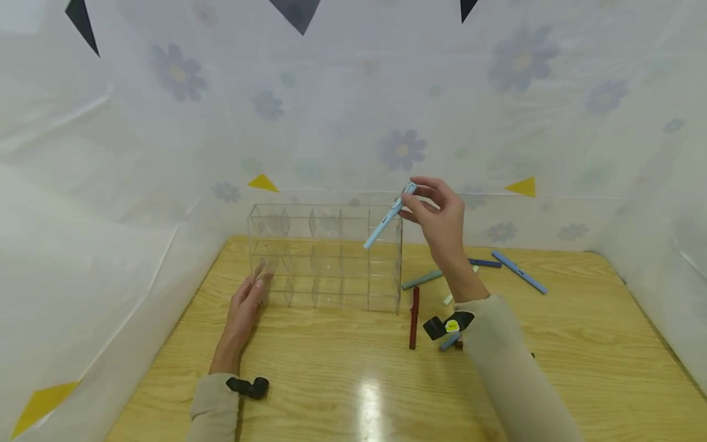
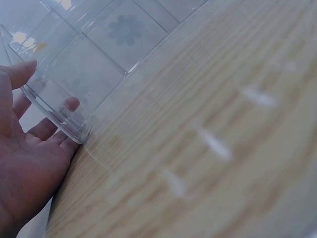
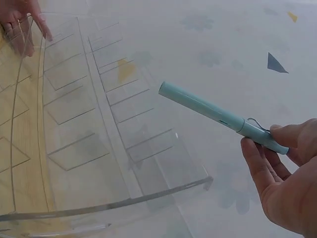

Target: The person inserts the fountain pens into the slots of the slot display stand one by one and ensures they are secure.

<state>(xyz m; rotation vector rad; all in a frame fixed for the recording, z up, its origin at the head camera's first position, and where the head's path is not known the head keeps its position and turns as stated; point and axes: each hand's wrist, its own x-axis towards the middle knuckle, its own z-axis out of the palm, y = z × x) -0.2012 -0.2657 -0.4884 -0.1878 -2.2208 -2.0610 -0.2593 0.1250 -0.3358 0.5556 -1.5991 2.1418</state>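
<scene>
A light blue pen point(image 1: 382, 226) with a clip on its cap is pinched by its capped end between the thumb and fingers of my right hand point(image 1: 444, 222). The pen slants down to the left, in front of the upper right part of a clear acrylic rack point(image 1: 400, 270) with several compartments. In the right wrist view the pen's barrel point(image 3: 198, 105) points away from the fingers, apart from the rack. My left hand point(image 1: 243, 307) grips the rack's lower left side; in the left wrist view the thumb and fingers lie on either side of its clear wall point(image 2: 54, 111).
Right of the rack, a dark red pen point(image 1: 414, 319), a green pen point(image 1: 421, 280), a dark blue pen point(image 1: 486, 263) and a blue pen point(image 1: 519, 272) lie on the wooden table point(image 1: 309, 368). More pens are partly hidden under the right forearm. A flowered curtain point(image 1: 342, 92) stands behind.
</scene>
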